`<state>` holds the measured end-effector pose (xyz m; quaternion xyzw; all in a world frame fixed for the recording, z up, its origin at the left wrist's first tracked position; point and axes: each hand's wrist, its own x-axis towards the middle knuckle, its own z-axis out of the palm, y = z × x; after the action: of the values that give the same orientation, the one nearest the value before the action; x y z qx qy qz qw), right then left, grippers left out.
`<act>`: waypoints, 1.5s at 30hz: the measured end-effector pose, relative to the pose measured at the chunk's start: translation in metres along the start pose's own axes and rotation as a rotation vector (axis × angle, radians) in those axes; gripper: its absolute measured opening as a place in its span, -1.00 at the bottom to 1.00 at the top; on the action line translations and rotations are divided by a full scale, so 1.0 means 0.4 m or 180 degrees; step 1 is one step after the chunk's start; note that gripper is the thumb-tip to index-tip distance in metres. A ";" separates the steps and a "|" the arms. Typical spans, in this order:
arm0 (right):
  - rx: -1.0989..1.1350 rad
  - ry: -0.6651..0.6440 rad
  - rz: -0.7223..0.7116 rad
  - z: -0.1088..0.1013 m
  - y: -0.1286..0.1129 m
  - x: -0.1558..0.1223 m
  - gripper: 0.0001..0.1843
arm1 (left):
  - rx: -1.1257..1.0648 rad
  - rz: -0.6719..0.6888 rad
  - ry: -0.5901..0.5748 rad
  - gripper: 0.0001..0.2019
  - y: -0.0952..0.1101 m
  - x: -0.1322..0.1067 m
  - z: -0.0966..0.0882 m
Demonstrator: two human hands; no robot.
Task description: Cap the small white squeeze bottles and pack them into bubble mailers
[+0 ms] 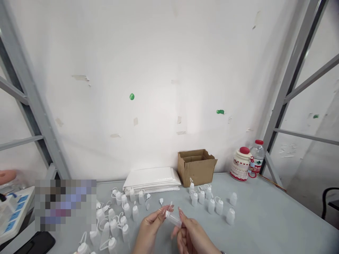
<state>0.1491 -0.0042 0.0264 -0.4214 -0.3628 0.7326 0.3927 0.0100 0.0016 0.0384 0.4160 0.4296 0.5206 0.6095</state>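
A small translucent squeeze bottle (174, 220) lies tilted between my two hands above the grey table. My left hand (151, 225) pinches its white cap end, where a thin tube or strap sticks up. My right hand (191, 233) is closed around the bottle's base, its index finger raised. Just beyond my left hand, a loose white cap (161, 201) rests on the table. To the left stand several similar bottles (114, 227) with looped straps. Another group of capped bottles (201, 197) stands to the right, with two bottles without visible straps (230, 216) beside it.
Against the wall are a stack of white sheets or envelopes (152, 180) and an open cardboard box (197, 169). A patterned jar (240, 165) and a clear red-capped bottle (257, 153) stand at the back right. A black phone (37, 243) lies front left. Metal frame posts flank the table.
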 end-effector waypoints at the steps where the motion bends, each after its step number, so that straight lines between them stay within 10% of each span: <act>1: 0.0009 0.0023 -0.0053 0.001 -0.001 -0.001 -0.31 | 0.0041 0.0005 0.0053 -0.52 -0.004 0.001 -0.002; 9: -0.0019 0.0114 -0.0541 0.003 -0.008 -0.005 -0.33 | 0.0307 -0.0005 0.0279 -0.49 -0.015 0.007 -0.012; 16: -0.0371 -0.0049 0.0080 0.014 -0.009 -0.014 -0.26 | 0.0616 0.0280 0.0097 -0.56 0.019 -0.006 0.003; 23: -0.0664 0.0445 -0.0782 0.009 -0.005 -0.009 -0.37 | 0.0655 0.0097 0.0171 -0.60 0.017 -0.007 -0.001; 32: -0.0095 -0.0600 -0.0093 0.005 0.000 -0.017 -0.36 | 0.0729 0.0376 -0.0103 -0.61 0.029 -0.010 0.002; 45: -0.0720 0.0556 -0.1215 0.000 -0.033 -0.027 -0.34 | 0.0870 -0.0051 0.0056 -0.65 0.013 -0.001 0.003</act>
<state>0.1562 -0.0082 0.0415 -0.4483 -0.4803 0.5605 0.5042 0.0098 0.0018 0.0438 0.4871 0.5051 0.4560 0.5475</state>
